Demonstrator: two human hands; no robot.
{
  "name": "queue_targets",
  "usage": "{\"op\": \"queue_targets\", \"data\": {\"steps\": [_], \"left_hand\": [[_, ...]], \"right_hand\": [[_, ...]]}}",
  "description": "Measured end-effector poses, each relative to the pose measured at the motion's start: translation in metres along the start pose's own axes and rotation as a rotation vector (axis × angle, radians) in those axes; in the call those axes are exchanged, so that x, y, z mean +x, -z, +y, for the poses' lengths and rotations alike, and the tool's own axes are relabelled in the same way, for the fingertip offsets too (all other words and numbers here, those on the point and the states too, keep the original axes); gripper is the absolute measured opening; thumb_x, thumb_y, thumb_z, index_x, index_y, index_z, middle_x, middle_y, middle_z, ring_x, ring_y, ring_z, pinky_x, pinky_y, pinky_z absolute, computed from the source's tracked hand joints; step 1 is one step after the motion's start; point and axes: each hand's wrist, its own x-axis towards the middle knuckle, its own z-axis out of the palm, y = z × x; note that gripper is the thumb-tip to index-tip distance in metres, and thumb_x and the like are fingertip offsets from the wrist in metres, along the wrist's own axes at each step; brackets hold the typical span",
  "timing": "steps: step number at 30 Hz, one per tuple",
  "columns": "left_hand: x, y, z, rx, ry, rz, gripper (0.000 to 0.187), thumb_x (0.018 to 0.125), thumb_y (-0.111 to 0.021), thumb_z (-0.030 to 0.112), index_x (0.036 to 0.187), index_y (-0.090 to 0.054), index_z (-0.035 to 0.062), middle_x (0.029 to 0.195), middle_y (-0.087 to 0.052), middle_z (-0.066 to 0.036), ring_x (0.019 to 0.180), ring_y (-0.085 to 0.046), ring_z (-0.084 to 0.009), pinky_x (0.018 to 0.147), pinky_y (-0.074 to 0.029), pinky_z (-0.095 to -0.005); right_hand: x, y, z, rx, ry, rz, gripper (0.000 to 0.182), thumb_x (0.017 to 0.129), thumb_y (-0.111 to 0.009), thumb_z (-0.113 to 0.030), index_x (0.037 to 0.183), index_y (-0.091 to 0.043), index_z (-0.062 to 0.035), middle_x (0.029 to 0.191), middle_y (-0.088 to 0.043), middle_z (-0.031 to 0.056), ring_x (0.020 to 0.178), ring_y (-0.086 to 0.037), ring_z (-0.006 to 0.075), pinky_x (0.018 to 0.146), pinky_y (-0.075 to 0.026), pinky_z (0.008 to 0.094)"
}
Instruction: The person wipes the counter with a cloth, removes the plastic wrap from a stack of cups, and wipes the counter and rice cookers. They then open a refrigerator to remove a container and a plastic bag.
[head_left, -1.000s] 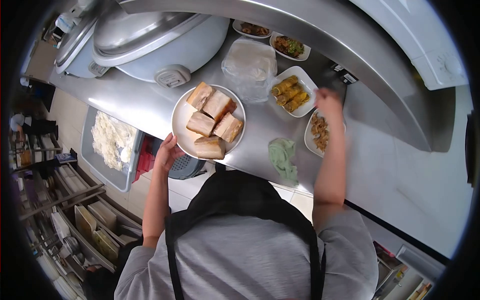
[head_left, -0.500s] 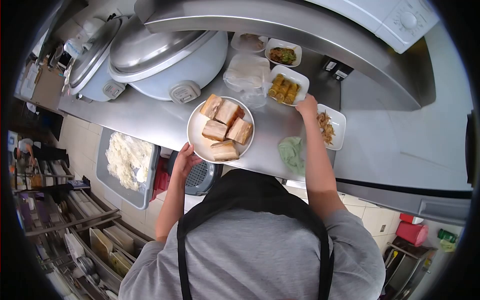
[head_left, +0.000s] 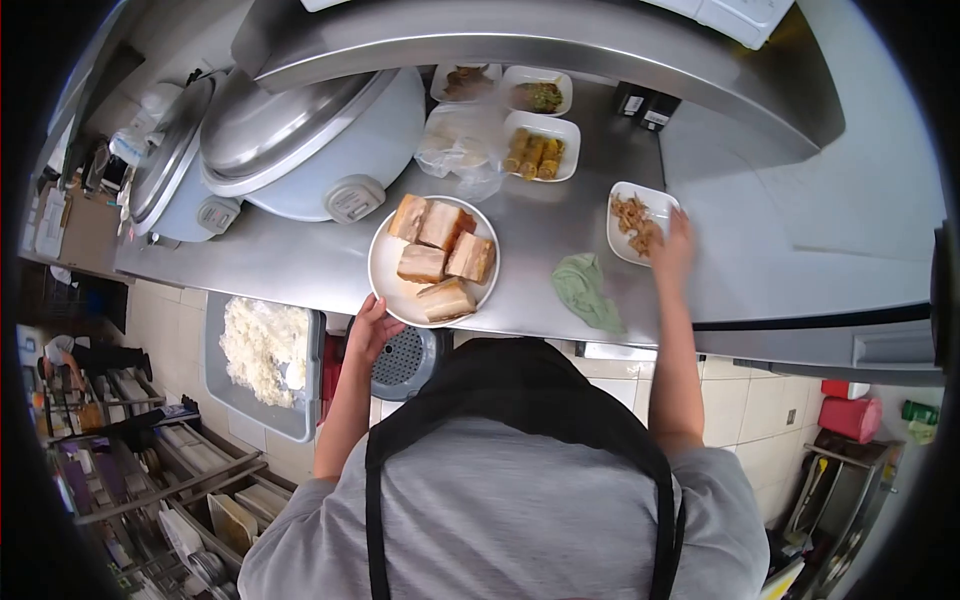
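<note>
My left hand (head_left: 372, 328) grips the lower left rim of a round white plate (head_left: 385, 270) at the counter's front edge. Several thick blocks of pork belly (head_left: 437, 226) lie on this plate. Farther right, my right hand (head_left: 674, 250) is a little blurred and closes on the right side of a square white dish (head_left: 652, 198), thumb over the rim. Brown shredded food (head_left: 631, 218) lies in that dish. A crumpled green cloth (head_left: 588, 291) rests on the counter between my hands.
Behind the plate stand two large rice cookers (head_left: 310, 150) and a plastic bag (head_left: 458, 140). White dishes hold yellow-brown rolls (head_left: 535, 155) and a dark green dish of food (head_left: 538, 97). A steel shelf (head_left: 540, 45) overhangs the back. Below left is a grey tub of white rice (head_left: 262, 355).
My right hand has moved right and toward me, from the dish of rolls to the dish of shredded food. My left hand stays on the plate. The whole view has shifted somewhat.
</note>
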Motion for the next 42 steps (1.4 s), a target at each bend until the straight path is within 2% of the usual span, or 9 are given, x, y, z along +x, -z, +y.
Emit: {"op": "queue_targets", "data": {"steps": [9,13,16,19,21,26,34,40,42], "left_hand": [[-0.003,-0.002,-0.001,-0.023,-0.001,0.023,0.038,0.09,-0.048,0.026,0.122,-0.039,0.008,0.1,-0.057,-0.007,0.077,-0.062,-0.0178,0.065,-0.053,-0.0293],[-0.002,-0.004,-0.004,-0.022,-0.009,0.035,0.037,0.09,-0.048,0.027,0.121,-0.04,0.0079,0.101,-0.057,-0.007,0.076,-0.061,-0.0171,0.064,-0.053,-0.0292],[-0.005,-0.008,-0.004,-0.021,-0.034,0.077,0.037,0.09,-0.048,0.027,0.12,-0.042,0.0076,0.1,-0.057,-0.007,0.076,-0.061,-0.0169,0.064,-0.053,-0.0289],[-0.004,-0.007,-0.005,-0.032,-0.033,0.078,0.036,0.09,-0.048,0.027,0.119,-0.043,0.0076,0.099,-0.057,-0.006,0.075,-0.061,-0.0167,0.064,-0.052,-0.0286],[-0.003,-0.006,-0.005,-0.032,-0.033,0.077,0.036,0.09,-0.048,0.027,0.12,-0.043,0.0077,0.098,-0.058,-0.006,0.075,-0.061,-0.0166,0.064,-0.052,-0.0284],[-0.002,-0.006,-0.002,-0.038,-0.006,0.052,0.035,0.09,-0.048,0.026,0.12,-0.043,0.0079,0.098,-0.058,-0.005,0.076,-0.061,-0.0164,0.064,-0.052,-0.028],[-0.006,-0.014,0.004,-0.073,-0.011,0.076,0.033,0.089,-0.049,0.021,0.118,-0.043,0.0074,0.1,-0.058,-0.008,0.08,-0.062,-0.0176,0.066,-0.052,-0.0283],[0.001,-0.007,0.009,-0.039,0.032,0.037,0.036,0.083,-0.05,0.012,0.118,-0.042,0.0059,0.101,-0.058,-0.01,0.079,-0.063,-0.0198,0.068,-0.054,-0.0307],[0.004,-0.009,0.01,-0.024,0.037,0.022,0.038,0.082,-0.05,0.01,0.119,-0.042,0.0057,0.101,-0.059,-0.011,0.08,-0.063,-0.0207,0.069,-0.054,-0.0315]], "right_hand": [[-0.022,0.005,0.008,-0.128,-0.291,-0.215,0.037,0.083,-0.051,-0.011,0.117,-0.047,0.0045,0.12,-0.045,0.0224,0.108,-0.047,0.0358,0.087,-0.042,0.0405],[-0.031,-0.007,0.018,-0.237,-0.053,-0.026,0.039,0.08,-0.053,-0.007,0.117,-0.047,0.005,0.121,-0.043,0.0235,0.11,-0.045,0.0361,0.088,-0.042,0.0397],[-0.052,-0.014,0.023,-0.019,-0.04,0.113,0.04,0.079,-0.056,-0.006,0.117,-0.048,0.0044,0.121,-0.044,0.0236,0.112,-0.044,0.0334,0.092,-0.038,0.0393],[-0.056,-0.023,0.02,0.233,-0.394,-0.068,0.039,0.081,-0.055,-0.006,0.118,-0.046,0.0033,0.12,-0.045,0.0215,0.107,-0.05,0.031,0.087,-0.044,0.0372],[-0.039,-0.03,0.017,1.292,-0.854,-0.131,0.039,0.087,-0.05,-0.008,0.123,-0.038,0.0009,0.12,-0.044,0.0175,0.097,-0.056,0.0285,0.075,-0.053,0.0333],[0.019,-0.077,0.013,1.471,-0.903,-0.068,0.044,0.088,-0.044,-0.004,0.129,-0.027,-0.0047,0.12,-0.043,0.0162,0.091,-0.059,0.0314,0.072,-0.056,0.0365],[0.095,-0.15,-0.041,1.453,-0.946,0.093,0.045,0.083,-0.046,0.002,0.124,-0.028,-0.0032,0.12,-0.041,0.0166,0.092,-0.057,0.0312,0.066,-0.059,0.0369],[0.094,-0.121,-0.007,1.129,-0.908,-0.341,0.043,0.083,-0.055,-0.011,0.122,-0.039,-0.0037,0.116,-0.047,0.013,0.083,-0.061,0.0232,0.069,-0.054,0.0332],[0.073,-0.098,-0.003,1.053,-0.87,-0.288,0.041,0.084,-0.057,-0.019,0.12,-0.044,-0.0049,0.109,-0.053,0.0075,0.08,-0.06,0.018,0.069,-0.051,0.0308]]}}
